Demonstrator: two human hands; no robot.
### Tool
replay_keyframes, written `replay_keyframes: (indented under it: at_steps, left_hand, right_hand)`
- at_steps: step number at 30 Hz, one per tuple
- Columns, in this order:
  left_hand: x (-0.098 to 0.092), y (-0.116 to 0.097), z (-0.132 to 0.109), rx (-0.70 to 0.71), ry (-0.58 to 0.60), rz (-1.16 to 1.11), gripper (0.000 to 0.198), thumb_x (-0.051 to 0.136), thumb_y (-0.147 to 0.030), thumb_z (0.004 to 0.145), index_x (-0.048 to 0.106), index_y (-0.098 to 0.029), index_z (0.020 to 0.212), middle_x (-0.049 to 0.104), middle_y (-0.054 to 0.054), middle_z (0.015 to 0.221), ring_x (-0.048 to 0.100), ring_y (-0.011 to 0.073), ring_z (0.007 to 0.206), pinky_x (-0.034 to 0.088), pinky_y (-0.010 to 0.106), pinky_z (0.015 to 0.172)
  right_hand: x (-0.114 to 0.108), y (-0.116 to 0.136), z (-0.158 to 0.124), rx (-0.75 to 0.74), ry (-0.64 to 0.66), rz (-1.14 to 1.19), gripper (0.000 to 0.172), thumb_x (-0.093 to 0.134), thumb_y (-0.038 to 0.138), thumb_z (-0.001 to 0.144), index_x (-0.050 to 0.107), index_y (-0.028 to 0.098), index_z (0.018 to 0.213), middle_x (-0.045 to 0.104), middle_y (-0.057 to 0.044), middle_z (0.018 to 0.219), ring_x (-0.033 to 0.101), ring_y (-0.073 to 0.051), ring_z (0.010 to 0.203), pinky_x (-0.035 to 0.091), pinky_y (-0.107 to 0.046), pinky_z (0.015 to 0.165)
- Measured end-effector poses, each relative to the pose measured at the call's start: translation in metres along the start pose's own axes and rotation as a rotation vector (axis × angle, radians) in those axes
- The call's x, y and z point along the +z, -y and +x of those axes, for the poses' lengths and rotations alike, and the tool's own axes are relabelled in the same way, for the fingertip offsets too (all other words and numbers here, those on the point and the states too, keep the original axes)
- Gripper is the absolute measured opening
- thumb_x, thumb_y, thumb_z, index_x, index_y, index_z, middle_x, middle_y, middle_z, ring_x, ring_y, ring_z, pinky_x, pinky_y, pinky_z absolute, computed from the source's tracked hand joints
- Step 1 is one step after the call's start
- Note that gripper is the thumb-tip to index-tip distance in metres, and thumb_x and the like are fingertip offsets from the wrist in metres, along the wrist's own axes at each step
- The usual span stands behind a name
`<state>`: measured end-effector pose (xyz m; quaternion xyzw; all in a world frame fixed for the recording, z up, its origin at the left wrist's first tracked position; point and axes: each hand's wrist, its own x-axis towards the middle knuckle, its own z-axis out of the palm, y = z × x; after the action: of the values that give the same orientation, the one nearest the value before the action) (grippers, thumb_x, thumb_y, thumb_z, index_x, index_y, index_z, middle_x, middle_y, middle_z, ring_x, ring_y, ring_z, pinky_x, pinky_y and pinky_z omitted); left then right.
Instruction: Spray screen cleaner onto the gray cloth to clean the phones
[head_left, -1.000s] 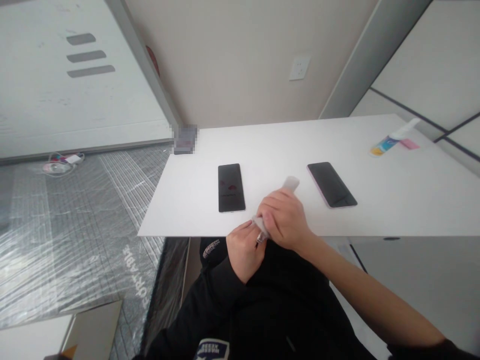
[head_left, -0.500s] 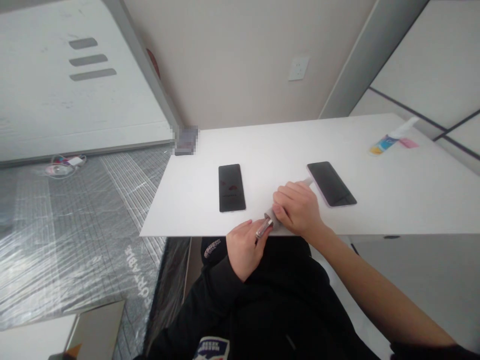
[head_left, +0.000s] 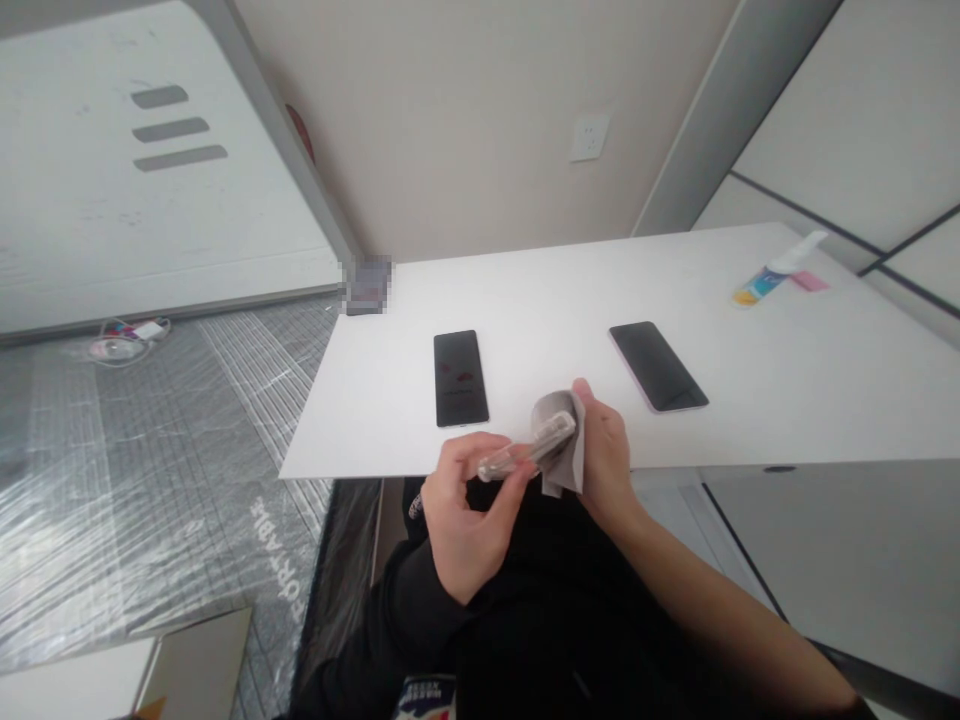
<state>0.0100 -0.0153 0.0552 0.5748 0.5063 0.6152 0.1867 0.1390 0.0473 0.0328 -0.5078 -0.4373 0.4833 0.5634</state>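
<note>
Near the table's front edge, my left hand (head_left: pixel 472 510) grips a clear phone case (head_left: pixel 504 462) between thumb and fingers, its narrow edge turned toward me. A light grey cloth (head_left: pixel 574 440) is wrapped around the far end of the case. My right hand (head_left: pixel 606 450) presses that cloth against the case, and most of its fingers are hidden behind it. A dark phone (head_left: pixel 460 378) lies screen up beyond my left hand. Another phone (head_left: pixel 658 366), with a pinkish edge, rests at a slant beyond my right hand.
A spray bottle (head_left: pixel 776 272) lies at the back right of the white table (head_left: pixel 525 300), beside a pink item (head_left: pixel 810 281). At the back left corner is a blurred dark object (head_left: pixel 368 287). Cables (head_left: pixel 124 342) lie on the plastic-wrapped surface to the left.
Both hands have turned and lifted the case, so more of it shows. The cloth, earlier mostly under my right hand, now folds visibly around the case's end. The phones stay in place.
</note>
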Motion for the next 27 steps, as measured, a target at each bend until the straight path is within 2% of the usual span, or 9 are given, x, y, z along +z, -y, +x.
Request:
replay_keyframes:
  at_steps: [3, 6, 9, 12, 15, 18, 22, 25, 27]
  left_hand:
    - [-0.008, -0.003, 0.010, 0.038, -0.077, -0.031, 0.023, 0.077, -0.022, 0.090, 0.063, -0.022, 0.109, 0.077, -0.002, 0.083, 0.076, 0.0125, 0.072, 0.061, 0.022, 0.072]
    - [-0.012, -0.003, 0.019, 0.009, -0.060, -0.024, 0.026, 0.072, -0.026, 0.094, 0.061, -0.021, 0.117, 0.073, -0.002, 0.083, 0.070, 0.0106, 0.063, 0.058, 0.021, 0.063]
    - [-0.010, 0.000, 0.027, -0.066, -0.009, 0.002, 0.030, 0.066, -0.028, 0.096, 0.060, -0.021, 0.125, 0.069, -0.001, 0.087, 0.059, 0.0077, 0.058, 0.052, 0.019, 0.056]
    - [-0.005, 0.007, 0.034, -0.163, 0.063, 0.006, 0.030, 0.061, -0.029, 0.098, 0.059, -0.021, 0.128, 0.066, -0.001, 0.088, 0.054, 0.0078, 0.059, 0.048, 0.019, 0.056]
    - [-0.002, 0.016, 0.036, -0.192, 0.139, 0.054, 0.043, 0.058, -0.031, 0.100, 0.051, -0.020, 0.141, 0.067, 0.003, 0.099, 0.062, 0.0130, 0.077, 0.054, 0.026, 0.074]
    - [-0.002, 0.021, 0.035, -0.127, 0.238, 0.149, 0.068, 0.058, -0.038, 0.100, 0.030, -0.020, 0.159, 0.061, 0.013, 0.132, 0.062, 0.0238, 0.120, 0.052, 0.039, 0.103]
    - [0.000, 0.020, 0.026, -0.078, 0.395, 0.229, 0.076, 0.052, -0.046, 0.103, 0.014, -0.023, 0.166, 0.030, 0.019, 0.166, 0.033, 0.0309, 0.155, 0.036, 0.050, 0.123]
    - [0.005, 0.014, 0.017, -0.052, 0.456, 0.253, 0.067, 0.037, -0.040, 0.109, 0.009, -0.024, 0.167, 0.006, 0.013, 0.177, 0.006, 0.0274, 0.164, 0.017, 0.050, 0.132]
    - [0.008, 0.009, 0.012, -0.058, 0.508, 0.180, 0.063, 0.029, -0.037, 0.110, 0.005, -0.027, 0.168, -0.002, 0.007, 0.178, -0.001, 0.0240, 0.164, 0.008, 0.048, 0.134]
  right_hand:
    - [0.000, -0.009, -0.004, 0.132, 0.159, 0.139, 0.050, 0.047, 0.068, 0.098, 0.050, 0.028, 0.069, 0.060, 0.000, 0.058, 0.059, -0.022, 0.055, 0.050, -0.035, 0.054]
    - [0.000, -0.010, -0.013, 0.161, 0.342, 0.156, 0.058, 0.029, 0.063, 0.105, 0.067, 0.025, 0.084, 0.074, -0.007, 0.073, 0.073, -0.028, 0.072, 0.058, -0.041, 0.069]
    - [-0.004, 0.001, -0.024, 0.212, 0.555, 0.199, 0.070, 0.019, 0.063, 0.106, 0.075, 0.022, 0.100, 0.080, -0.011, 0.086, 0.077, -0.031, 0.089, 0.058, -0.046, 0.086]
    - [-0.010, 0.011, -0.030, 0.376, 0.698, 0.378, 0.069, 0.034, 0.073, 0.098, 0.075, 0.019, 0.110, 0.081, -0.013, 0.097, 0.076, -0.034, 0.104, 0.055, -0.049, 0.098]
    - [-0.015, 0.014, -0.033, 0.572, 0.696, 0.563, 0.068, 0.052, 0.075, 0.089, 0.074, 0.016, 0.116, 0.080, -0.013, 0.108, 0.071, -0.035, 0.116, 0.050, -0.049, 0.107]
    - [-0.016, 0.015, -0.033, 0.653, 0.658, 0.669, 0.073, 0.054, 0.077, 0.086, 0.071, 0.016, 0.124, 0.078, -0.014, 0.119, 0.066, -0.036, 0.126, 0.046, -0.051, 0.113]
    - [-0.015, 0.022, -0.034, 0.548, 0.575, 0.667, 0.085, 0.043, 0.087, 0.084, 0.069, 0.019, 0.129, 0.074, -0.015, 0.128, 0.061, -0.037, 0.133, 0.047, -0.054, 0.113]
    - [-0.009, 0.027, -0.042, 0.408, 0.499, 0.582, 0.089, 0.034, 0.091, 0.085, 0.068, 0.024, 0.132, 0.073, -0.012, 0.131, 0.060, -0.035, 0.135, 0.050, -0.051, 0.111]
    - [-0.005, 0.024, -0.050, 0.328, 0.439, 0.486, 0.092, 0.025, 0.093, 0.086, 0.066, 0.027, 0.136, 0.072, -0.011, 0.134, 0.058, -0.033, 0.137, 0.051, -0.049, 0.110]
